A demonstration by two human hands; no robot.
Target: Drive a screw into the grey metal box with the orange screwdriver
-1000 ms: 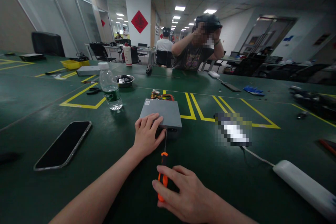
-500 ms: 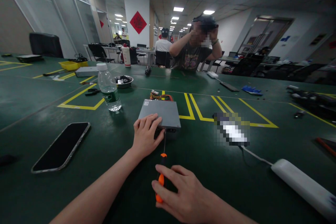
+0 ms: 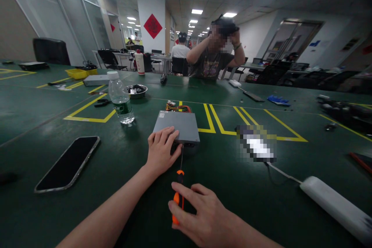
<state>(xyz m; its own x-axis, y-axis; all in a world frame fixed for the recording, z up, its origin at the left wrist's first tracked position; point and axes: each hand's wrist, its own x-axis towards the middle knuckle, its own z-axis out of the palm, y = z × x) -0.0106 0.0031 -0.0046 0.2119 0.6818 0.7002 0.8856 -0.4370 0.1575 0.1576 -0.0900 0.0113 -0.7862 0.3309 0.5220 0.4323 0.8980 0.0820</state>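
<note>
A grey metal computer power supply (image 3: pixel 182 124) lies flat on the green table, with a bundle of coloured wires (image 3: pixel 178 107) at its far side. My left hand (image 3: pixel 163 148) grips its near left corner, fingers on the top face and thumb at the near side, by the screwdriver's tip. In my right hand (image 3: pixel 203 211) is an orange and black screwdriver (image 3: pixel 176 198), held by its handle between thumb and fingers. Its shaft points away from me and its tip meets the near side of the power supply; the exact contact point is too small to make out.
Left of the power supply stands a water bottle (image 3: pixel 119 100), with a metal bowl (image 3: pixel 136 91) behind it. A phone (image 3: pixel 68 164) lies at near left. To the right are a blurred-out device (image 3: pixel 257 143) and a white power strip (image 3: pixel 334 205). Across the table sits a person (image 3: pixel 210 56).
The screwdriver's handle has turned slightly in my right hand, its orange and black parts showing differently. My left hand and the power supply stay put.
</note>
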